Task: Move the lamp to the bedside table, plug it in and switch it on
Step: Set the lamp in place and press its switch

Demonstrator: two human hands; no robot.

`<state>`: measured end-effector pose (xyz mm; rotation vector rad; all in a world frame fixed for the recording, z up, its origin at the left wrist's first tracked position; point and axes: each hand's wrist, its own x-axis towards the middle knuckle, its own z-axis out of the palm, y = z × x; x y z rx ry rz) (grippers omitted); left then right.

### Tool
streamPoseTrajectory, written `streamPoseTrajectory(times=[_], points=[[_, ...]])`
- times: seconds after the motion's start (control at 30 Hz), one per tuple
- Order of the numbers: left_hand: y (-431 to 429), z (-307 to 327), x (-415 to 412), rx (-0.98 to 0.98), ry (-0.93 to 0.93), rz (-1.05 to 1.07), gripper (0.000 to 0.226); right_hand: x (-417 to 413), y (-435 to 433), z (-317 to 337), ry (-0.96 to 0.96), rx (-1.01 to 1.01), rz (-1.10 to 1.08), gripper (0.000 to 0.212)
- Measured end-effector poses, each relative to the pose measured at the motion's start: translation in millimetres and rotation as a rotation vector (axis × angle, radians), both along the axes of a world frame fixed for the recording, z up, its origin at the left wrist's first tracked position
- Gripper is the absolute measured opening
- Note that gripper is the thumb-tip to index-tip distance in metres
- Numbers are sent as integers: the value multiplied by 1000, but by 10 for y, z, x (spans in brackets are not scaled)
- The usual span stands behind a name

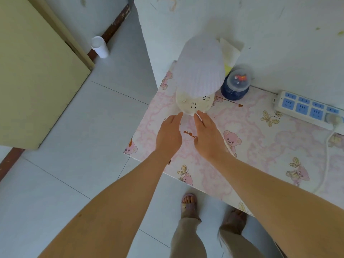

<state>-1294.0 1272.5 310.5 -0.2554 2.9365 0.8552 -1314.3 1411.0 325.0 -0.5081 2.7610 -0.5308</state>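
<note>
Evidently both open, left hand (169, 135) and right hand (208, 135) touch the unlabelled lamp (195, 86) base.

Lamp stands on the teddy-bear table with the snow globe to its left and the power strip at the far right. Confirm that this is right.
Not quite. The head view shows the snow globe to the right of the lamp, not its left. The lamp does stand on the teddy-bear table, with the power strip at the far right.

We see the lamp (197, 79) with a ribbed, matt shade over a smooth plastic-looking base. The table (251, 146) wears glossy printed film, torn in spots; the floor tiles (74, 146) look smooth.
</note>
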Motion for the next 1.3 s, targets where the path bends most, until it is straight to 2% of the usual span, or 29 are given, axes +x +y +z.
streamPoseTrajectory(times=[0.23, 0.43, 0.73, 0.97, 1.3], points=[[33, 0, -97, -40, 20, 8, 73, -6, -21, -50, 90, 71, 27, 73], [72, 65, -275, -195, 2, -1, 83, -58, -72, -100, 62, -21, 11, 72], [138, 17, -296, -335, 3, -5, 80, -134, 20, -99, 177, 69, 68, 63], [130, -5, -342, -382, 32, 15, 75, -172, 147, -119, 138, 82, 163, 81], [226, -35, -324, -424, -34, 47, 87, -190, 193, -108, 145, 66, 172, 78]])
